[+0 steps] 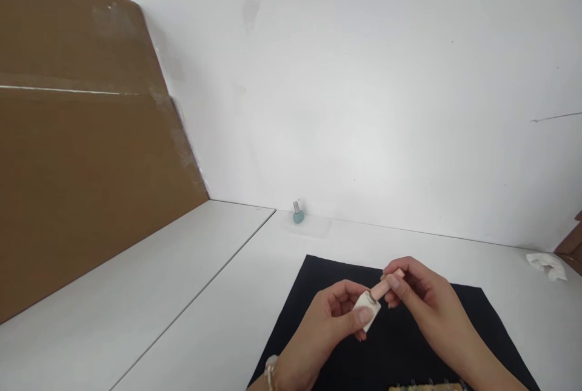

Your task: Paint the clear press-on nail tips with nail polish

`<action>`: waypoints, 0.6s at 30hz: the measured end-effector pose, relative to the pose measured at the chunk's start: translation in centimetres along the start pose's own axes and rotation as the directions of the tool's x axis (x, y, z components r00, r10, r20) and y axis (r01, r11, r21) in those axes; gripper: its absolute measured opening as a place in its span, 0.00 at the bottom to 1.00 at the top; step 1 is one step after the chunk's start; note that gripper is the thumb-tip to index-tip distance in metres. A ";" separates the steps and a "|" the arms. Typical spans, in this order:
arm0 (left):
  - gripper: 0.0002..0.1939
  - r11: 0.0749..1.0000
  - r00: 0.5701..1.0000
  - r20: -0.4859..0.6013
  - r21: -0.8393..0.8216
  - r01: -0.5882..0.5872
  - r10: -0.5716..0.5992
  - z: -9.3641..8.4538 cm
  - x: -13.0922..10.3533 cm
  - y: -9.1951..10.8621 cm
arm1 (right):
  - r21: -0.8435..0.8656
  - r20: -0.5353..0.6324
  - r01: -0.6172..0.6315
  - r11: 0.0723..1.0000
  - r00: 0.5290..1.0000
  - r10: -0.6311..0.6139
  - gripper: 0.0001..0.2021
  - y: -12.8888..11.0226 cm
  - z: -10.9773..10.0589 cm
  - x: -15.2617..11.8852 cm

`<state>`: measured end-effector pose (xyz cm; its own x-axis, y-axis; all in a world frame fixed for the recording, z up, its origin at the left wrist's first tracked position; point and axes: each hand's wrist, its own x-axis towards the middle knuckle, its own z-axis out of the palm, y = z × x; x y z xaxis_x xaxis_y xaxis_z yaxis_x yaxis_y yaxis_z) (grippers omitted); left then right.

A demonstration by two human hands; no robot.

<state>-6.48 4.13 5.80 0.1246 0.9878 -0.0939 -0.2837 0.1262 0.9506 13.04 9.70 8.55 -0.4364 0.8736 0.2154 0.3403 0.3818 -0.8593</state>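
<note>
White bottle (371, 305) sits pinched between thumb and fingers of the left hand (328, 321). The right hand (430, 295) pinches its slim pink cap (380, 290), pointing between one and two o'clock.

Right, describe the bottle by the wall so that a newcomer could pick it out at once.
Find the black mat. Past its far left corner, near the wall, sits a small rounded blue-green bottle with a silvery cap. The white bottle in the left hand is angular, with a pink cap.
</note>
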 end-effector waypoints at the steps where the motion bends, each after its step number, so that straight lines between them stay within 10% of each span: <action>1: 0.19 1.000 1.000 -0.011 -0.011 -0.010 0.010 -0.1 0.1 -0.1 | 0.014 -0.006 0.002 1.000 1.000 -0.001 0.15 0.0 0.1 0.0; 7: 0.17 0.997 0.996 -0.084 0.069 -0.027 0.033 -0.3 0.7 -1.2 | -0.220 0.016 0.145 0.965 0.989 -0.145 0.10 -0.2 0.1 -0.4; 13: 0.16 0.992 0.993 -0.080 0.103 -0.074 0.082 0.1 0.4 -1.0 | -0.046 0.021 -0.018 0.999 1.000 0.019 0.16 0.0 0.2 -0.4; 18: 0.15 0.987 0.994 -0.097 0.154 -0.036 0.052 0.1 0.5 -0.8 | -0.223 -0.101 0.168 0.960 0.976 -0.194 0.12 0.4 0.8 -0.8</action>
<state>-6.13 4.53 4.98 0.0167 0.9972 -0.0730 -0.1382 0.0746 0.9876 12.81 8.91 7.70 -0.4073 0.8090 0.4239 0.4390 0.5804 -0.6858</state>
